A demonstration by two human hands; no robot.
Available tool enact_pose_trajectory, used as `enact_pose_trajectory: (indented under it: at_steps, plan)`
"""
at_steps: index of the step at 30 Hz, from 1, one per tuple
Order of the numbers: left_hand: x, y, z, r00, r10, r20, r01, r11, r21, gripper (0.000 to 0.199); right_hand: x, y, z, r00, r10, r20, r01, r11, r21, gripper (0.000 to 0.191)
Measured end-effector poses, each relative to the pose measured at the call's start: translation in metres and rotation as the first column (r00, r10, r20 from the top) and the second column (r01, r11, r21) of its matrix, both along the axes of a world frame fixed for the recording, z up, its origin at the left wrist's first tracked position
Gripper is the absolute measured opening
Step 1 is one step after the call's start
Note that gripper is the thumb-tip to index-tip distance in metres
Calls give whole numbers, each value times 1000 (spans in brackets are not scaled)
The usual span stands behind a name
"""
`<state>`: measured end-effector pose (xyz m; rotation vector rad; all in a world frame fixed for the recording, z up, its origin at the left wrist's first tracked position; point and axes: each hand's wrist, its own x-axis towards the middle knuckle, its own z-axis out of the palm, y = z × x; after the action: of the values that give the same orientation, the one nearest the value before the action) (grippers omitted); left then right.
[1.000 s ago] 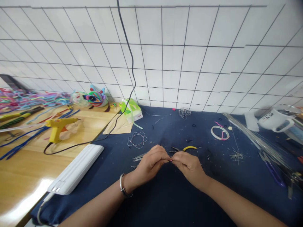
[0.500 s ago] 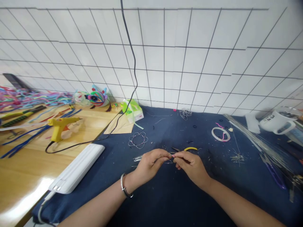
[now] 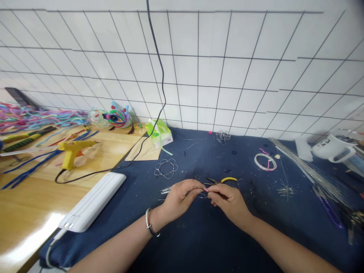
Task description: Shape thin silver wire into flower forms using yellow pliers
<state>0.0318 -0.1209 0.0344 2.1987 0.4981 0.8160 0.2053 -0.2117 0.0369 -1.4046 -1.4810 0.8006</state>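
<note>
Between the fingertips of both hands is a small pink piece, with thin wire showing just below it. My left hand, with a bracelet at the wrist, pinches the piece from the left. From the right, my right hand pinches its other end. Yellow-handled pliers lie just behind the fingers, partly hidden. Short silvery wires rest beside my left hand. Farther back on the left lies a flower-shaped wire ring.
A white power strip and yellow glue gun lie left. At the right are a wire coil, long wires, purple-handled scissors and a white mug. A green-white packet stands behind.
The fingertips have shifted slightly, and more of the pink piece shows between them. Both hands keep nearly the same place.
</note>
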Motion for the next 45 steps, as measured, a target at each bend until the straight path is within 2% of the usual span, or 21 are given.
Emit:
enact_pose_trajectory:
  at_steps: [14,21,31,37,41,43,45]
  plan:
    - [-1,-1,1,999,8,48,-9,1000,19,17,-1,-1,0,996,-11,-88,6,999,-54,19]
    - [0,0,2,999,-23,42,22,999,35,18,-3,-2,-2,986,21,-166,-37,995,-91,20]
    - [0,0,2,997,-44,68,41,998,39,18,-8,-1,-1,886,-5,-463,-117,965,-233,17]
    - [0,2,0,987,-86,136,78,995,62,19,-11,-1,0,818,-13,-575,-175,947,-271,14]
    - [0,3,-2,986,-101,130,92,993,73,18,-10,-1,0,855,26,-518,-177,953,-244,14]
    - [0,3,-1,991,-86,104,78,994,79,17,-9,-2,1,916,42,-398,-137,968,-212,14]
    - [0,2,0,995,-64,71,58,994,93,16,-9,-4,2,980,20,-197,-46,990,-131,14]
